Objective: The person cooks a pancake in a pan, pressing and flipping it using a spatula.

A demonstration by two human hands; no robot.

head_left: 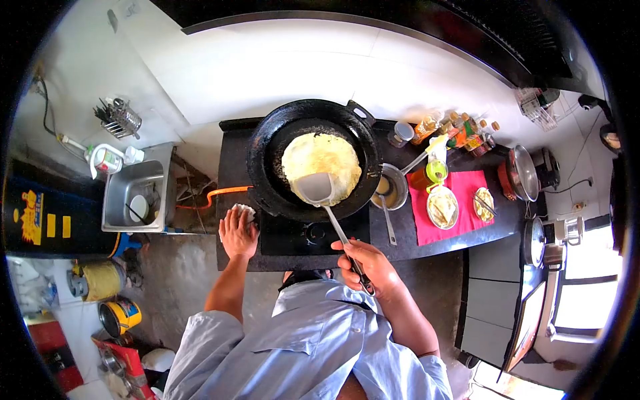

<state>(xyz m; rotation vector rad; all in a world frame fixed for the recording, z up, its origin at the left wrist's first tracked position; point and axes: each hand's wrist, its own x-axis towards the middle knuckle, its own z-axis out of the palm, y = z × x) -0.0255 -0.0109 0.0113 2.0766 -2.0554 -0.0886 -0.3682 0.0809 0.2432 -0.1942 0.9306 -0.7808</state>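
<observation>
My right hand (372, 267) is wrapped round the dark handle of a metal spatula (317, 187). The spatula's broad blade lies over the near edge of a round, pale yellow pancake (325, 159), which is lightly browned in places. The pancake sits in a large black wok (267, 189) on the stove (280, 241). Left of the stove, my left hand (238, 232) presses down on a crumpled white cloth (245, 209) on the dark counter, its fingers over the bunched fabric. Part of the cloth is hidden under the palm.
Right of the wok stands a saucepan (399, 189) with a ladle in it. Farther right, a red cloth (427, 233) bears a plate of folded pancakes (443, 208) and a small bowl (484, 204). Several bottles (460, 130) line the wall. A steel sink (115, 207) is at left.
</observation>
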